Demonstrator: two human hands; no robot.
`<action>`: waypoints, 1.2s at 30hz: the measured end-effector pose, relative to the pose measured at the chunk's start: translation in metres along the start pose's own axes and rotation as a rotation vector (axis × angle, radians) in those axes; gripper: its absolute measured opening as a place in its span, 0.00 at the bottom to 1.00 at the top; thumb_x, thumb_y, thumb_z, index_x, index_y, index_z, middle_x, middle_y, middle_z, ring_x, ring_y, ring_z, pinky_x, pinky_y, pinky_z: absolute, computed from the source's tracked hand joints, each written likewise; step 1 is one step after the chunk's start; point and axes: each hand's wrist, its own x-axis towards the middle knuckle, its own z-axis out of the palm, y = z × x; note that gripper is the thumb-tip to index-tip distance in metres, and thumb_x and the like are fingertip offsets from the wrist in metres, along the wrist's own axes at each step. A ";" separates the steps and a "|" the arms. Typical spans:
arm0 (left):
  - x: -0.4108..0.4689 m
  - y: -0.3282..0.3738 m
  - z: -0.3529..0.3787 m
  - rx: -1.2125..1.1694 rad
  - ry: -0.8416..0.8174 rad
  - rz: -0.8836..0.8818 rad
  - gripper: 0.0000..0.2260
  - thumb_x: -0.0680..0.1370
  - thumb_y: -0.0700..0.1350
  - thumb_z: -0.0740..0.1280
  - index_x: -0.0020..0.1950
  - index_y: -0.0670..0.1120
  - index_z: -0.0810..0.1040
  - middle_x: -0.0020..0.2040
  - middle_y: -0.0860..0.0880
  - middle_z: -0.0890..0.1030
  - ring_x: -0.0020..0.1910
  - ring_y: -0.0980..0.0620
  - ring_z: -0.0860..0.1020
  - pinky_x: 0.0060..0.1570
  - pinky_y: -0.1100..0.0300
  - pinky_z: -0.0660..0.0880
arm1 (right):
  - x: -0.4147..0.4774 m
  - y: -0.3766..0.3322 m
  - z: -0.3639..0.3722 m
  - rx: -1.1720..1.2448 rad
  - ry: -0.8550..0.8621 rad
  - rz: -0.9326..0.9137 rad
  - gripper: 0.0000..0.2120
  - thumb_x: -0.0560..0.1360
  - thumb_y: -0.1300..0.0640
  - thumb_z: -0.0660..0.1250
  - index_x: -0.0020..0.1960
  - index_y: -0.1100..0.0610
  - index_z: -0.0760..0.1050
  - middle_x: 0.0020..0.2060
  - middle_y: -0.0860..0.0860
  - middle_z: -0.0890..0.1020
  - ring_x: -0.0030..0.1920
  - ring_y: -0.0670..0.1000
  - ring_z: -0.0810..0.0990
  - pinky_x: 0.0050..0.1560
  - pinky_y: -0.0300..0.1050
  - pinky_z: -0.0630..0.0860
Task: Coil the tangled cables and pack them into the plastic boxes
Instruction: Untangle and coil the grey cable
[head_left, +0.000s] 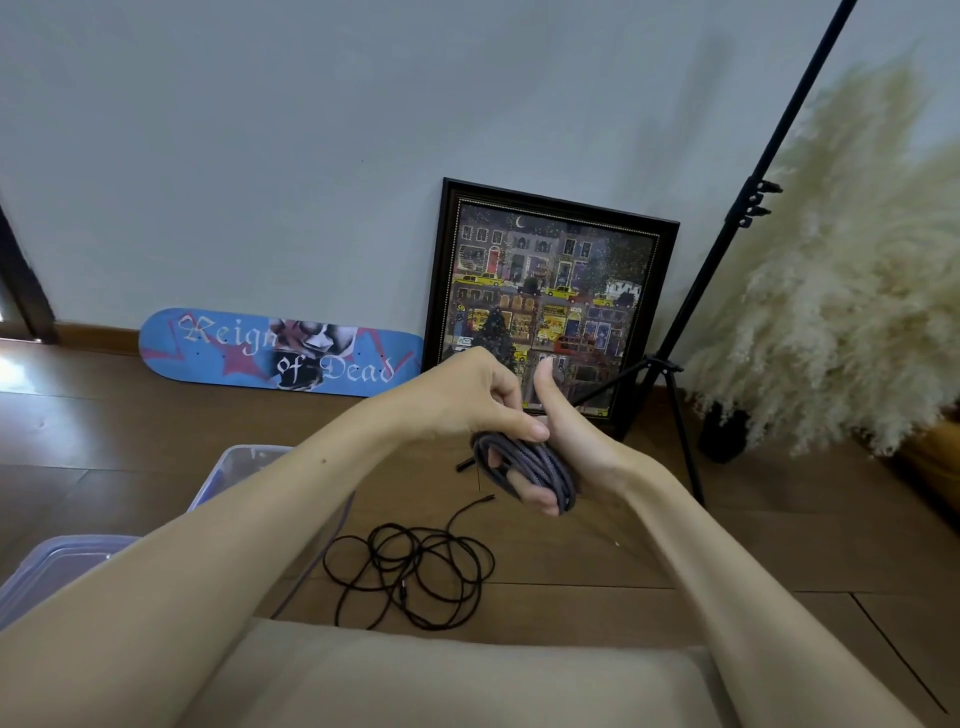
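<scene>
Above the wooden floor (701, 551), the left hand (475, 397) and right hand (569, 441) both grip a coiled grey cable (540, 460)

Pale wall (260, 130), wooden floor (727, 545), leaning skateboard deck (208, 348), framed picture (550, 291), pampas grass (857, 286)

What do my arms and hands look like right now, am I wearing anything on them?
Both arms are bare down to the frame edge, with no sleeves in view. The left hand and right hand show no gloves, rings, watch or bracelet. A small dark spot marks the left forearm.
</scene>
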 end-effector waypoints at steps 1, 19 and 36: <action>0.000 0.000 -0.001 -0.002 0.003 -0.005 0.13 0.70 0.47 0.75 0.36 0.37 0.80 0.29 0.46 0.78 0.27 0.57 0.72 0.30 0.68 0.67 | 0.001 -0.001 0.000 -0.001 -0.004 -0.008 0.51 0.68 0.26 0.29 0.45 0.69 0.71 0.18 0.57 0.68 0.18 0.53 0.65 0.24 0.42 0.66; 0.003 -0.025 -0.025 -0.495 0.096 -0.136 0.07 0.74 0.49 0.66 0.42 0.46 0.79 0.26 0.53 0.71 0.23 0.58 0.57 0.23 0.67 0.51 | -0.017 -0.002 -0.017 0.452 -0.051 -0.239 0.28 0.76 0.35 0.53 0.39 0.59 0.71 0.15 0.48 0.65 0.14 0.46 0.61 0.27 0.42 0.60; 0.018 -0.031 0.031 -0.645 0.157 -0.379 0.14 0.82 0.40 0.57 0.67 0.45 0.71 0.27 0.52 0.68 0.18 0.60 0.59 0.18 0.68 0.55 | -0.015 -0.008 -0.020 0.959 0.339 -0.577 0.19 0.74 0.40 0.62 0.46 0.58 0.70 0.28 0.50 0.70 0.30 0.49 0.71 0.44 0.43 0.76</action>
